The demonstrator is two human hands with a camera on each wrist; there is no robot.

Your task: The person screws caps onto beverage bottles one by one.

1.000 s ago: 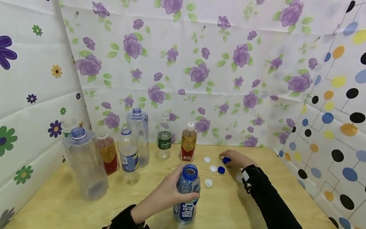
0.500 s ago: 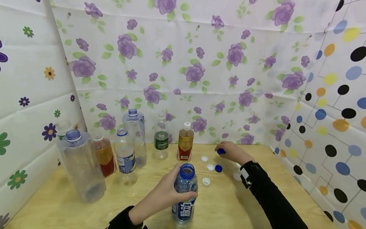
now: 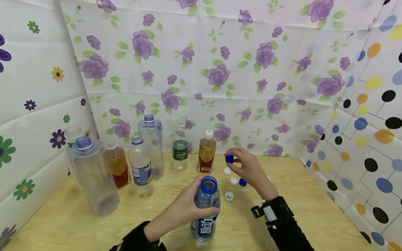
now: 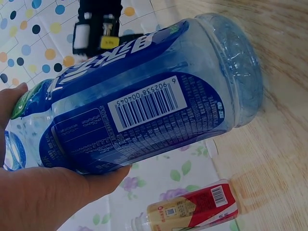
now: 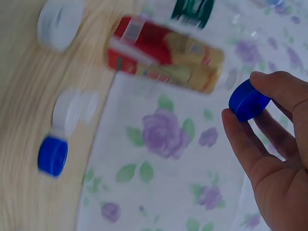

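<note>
My left hand (image 3: 185, 205) grips an uncapped blue bottle (image 3: 205, 209) standing upright on the wooden table (image 3: 314, 209), near the front. In the left wrist view the blue bottle (image 4: 144, 106) fills the frame with my palm (image 4: 48, 192) below it. My right hand (image 3: 248, 167) is lifted above the table and pinches a blue cap (image 3: 229, 159) between thumb and fingers, up and to the right of the bottle's mouth. The right wrist view shows the blue cap (image 5: 249, 100) held at the fingertips (image 5: 262, 79).
Loose caps lie under the right hand: three white caps (image 3: 229, 196) and one blue cap (image 3: 242, 182). A capped amber bottle (image 3: 206, 152), a green-labelled bottle (image 3: 180, 150) and several clear or amber bottles (image 3: 91, 174) stand along the back left.
My right hand has picked a blue cap up off the table and carried it up and left toward the blue bottle. The left hand keeps its hold on the bottle.
</note>
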